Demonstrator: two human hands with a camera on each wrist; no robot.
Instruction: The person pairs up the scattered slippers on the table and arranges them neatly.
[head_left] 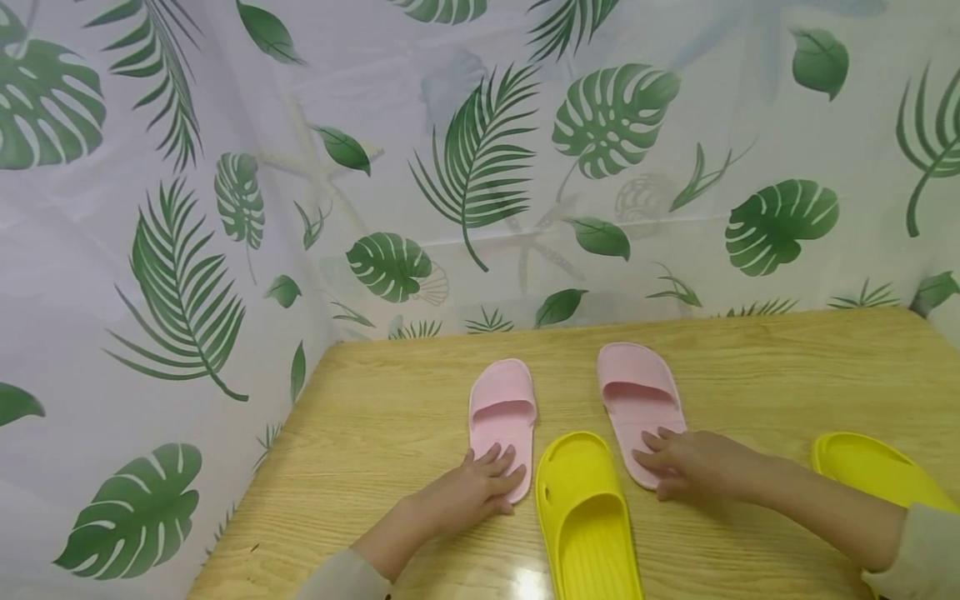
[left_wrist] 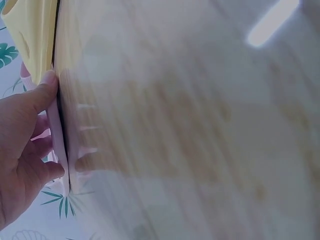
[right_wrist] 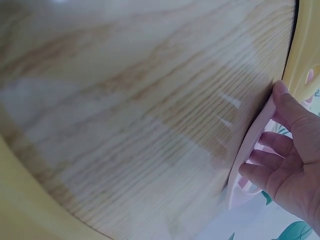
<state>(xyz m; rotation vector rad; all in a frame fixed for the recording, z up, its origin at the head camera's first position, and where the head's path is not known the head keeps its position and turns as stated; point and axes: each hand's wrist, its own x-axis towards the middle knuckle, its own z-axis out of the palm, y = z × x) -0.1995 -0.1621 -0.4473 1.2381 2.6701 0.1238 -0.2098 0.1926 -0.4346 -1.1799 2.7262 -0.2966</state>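
Two pink slippers lie apart on the wooden table, toes pointing away from me. On the heel end of the left pink slipper (head_left: 504,385) rests my left hand (head_left: 465,493), fingers spread over the insole. The left wrist view has its thumb at the slipper's edge. My right hand (head_left: 697,465) touches the heel of the right pink slipper (head_left: 634,367) with spread fingers, its thumb along the near edge in the right wrist view. Between both hands sits a yellow slipper (head_left: 579,475), its near end cut off by the frame.
A second yellow slipper (head_left: 862,467) lies at the right, partly behind my right forearm and sleeve (head_left: 926,550). The wooden tabletop (head_left: 375,417) ends at a white cloth with green leaf prints (head_left: 480,167), which rises behind and on the left.
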